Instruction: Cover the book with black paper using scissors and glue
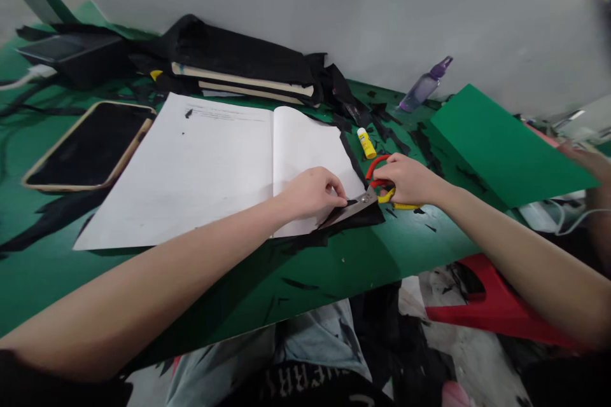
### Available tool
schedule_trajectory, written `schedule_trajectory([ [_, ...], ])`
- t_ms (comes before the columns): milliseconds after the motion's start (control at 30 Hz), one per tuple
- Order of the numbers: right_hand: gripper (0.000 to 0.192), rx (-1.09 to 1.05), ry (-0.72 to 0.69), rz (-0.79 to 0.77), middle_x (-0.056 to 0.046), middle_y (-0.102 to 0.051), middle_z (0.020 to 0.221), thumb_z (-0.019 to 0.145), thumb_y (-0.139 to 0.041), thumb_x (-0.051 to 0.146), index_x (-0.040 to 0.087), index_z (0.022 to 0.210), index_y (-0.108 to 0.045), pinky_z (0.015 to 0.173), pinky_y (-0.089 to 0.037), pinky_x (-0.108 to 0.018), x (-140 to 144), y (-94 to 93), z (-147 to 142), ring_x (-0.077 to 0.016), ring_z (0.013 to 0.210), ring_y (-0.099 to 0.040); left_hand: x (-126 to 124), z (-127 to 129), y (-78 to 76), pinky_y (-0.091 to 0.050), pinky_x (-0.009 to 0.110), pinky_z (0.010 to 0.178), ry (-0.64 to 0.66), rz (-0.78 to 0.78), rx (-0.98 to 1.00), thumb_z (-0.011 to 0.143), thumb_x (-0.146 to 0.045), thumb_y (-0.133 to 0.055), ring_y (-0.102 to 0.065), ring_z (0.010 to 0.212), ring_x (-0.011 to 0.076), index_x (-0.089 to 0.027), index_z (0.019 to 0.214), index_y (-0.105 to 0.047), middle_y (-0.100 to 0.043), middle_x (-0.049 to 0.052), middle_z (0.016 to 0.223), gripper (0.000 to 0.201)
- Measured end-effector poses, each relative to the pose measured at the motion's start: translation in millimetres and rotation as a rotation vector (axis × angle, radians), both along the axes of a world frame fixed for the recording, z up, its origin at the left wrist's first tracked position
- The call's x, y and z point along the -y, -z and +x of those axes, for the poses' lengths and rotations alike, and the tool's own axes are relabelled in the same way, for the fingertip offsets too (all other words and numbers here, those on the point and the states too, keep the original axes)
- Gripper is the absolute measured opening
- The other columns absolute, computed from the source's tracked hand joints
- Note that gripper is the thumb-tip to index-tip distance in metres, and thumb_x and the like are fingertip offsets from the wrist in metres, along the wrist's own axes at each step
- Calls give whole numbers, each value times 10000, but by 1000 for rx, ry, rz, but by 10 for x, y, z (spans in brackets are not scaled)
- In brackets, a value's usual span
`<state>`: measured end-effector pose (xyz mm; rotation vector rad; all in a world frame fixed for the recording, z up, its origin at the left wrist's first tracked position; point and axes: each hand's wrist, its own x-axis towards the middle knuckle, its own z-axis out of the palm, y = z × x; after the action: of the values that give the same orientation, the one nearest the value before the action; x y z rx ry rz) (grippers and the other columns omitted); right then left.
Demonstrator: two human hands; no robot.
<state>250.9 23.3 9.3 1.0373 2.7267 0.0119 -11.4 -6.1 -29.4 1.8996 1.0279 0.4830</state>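
Note:
My right hand (405,179) grips a pair of scissors (365,199) by red and yellow handles. Their metal blades point left, low over the right-hand page of an open white booklet (224,165). Close above the blades, my left hand (317,192) has thumb and forefinger pinched on a small black scrap (352,202); whether it is paper or cloth I cannot tell. Black sheet material (365,219) sticks out from under the page's right edge. A yellow glue stick (366,144) with a white cap lies just beyond my right hand.
On the green table (358,261), a phone (93,146) lies left of the booklet. Black-covered books (243,57) and black scraps line the wall. A purple-topped bottle (424,86) leans at the back. Another person's hand (585,159) holds a green sheet (506,146) at right; below is a red stool (496,302).

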Motion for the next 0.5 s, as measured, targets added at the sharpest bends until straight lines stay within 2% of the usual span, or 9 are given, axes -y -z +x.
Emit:
schedule_trajectory([
  [133,166,-26,-17,-35,11,-670,795,648,-524,158,231,794,-554,809,-317,-362,22,1,24,-159,665,-503,-12,-13,-12,-278,301,574,15,-17,24,697,-360,-661,-389,574,124,-178,768,-737,-455,-4,540,210],
  [267,264,-58,20,-54,-23,-679,934,662,-600,287,234,914,-544,871,-289,-392,69,-35,28,-209,829,-578,-18,-16,-23,-279,296,570,19,-27,41,689,-345,-672,-379,556,113,-173,760,-739,-479,-3,549,198],
  [367,304,-50,42,-51,-29,-661,924,680,-628,397,231,918,-534,890,-276,-402,112,-76,24,-225,877,-582,-18,-14,-25,-284,290,563,22,-26,69,684,-344,-678,-392,557,111,-174,753,-741,-509,5,570,194],
  [500,287,-29,57,-47,-17,-636,853,678,-634,421,228,855,-514,887,-284,-398,153,-110,11,-212,828,-573,-9,-8,-41,-283,292,558,31,-46,92,681,-339,-682,-385,545,110,-169,749,-742,-510,6,558,192],
])
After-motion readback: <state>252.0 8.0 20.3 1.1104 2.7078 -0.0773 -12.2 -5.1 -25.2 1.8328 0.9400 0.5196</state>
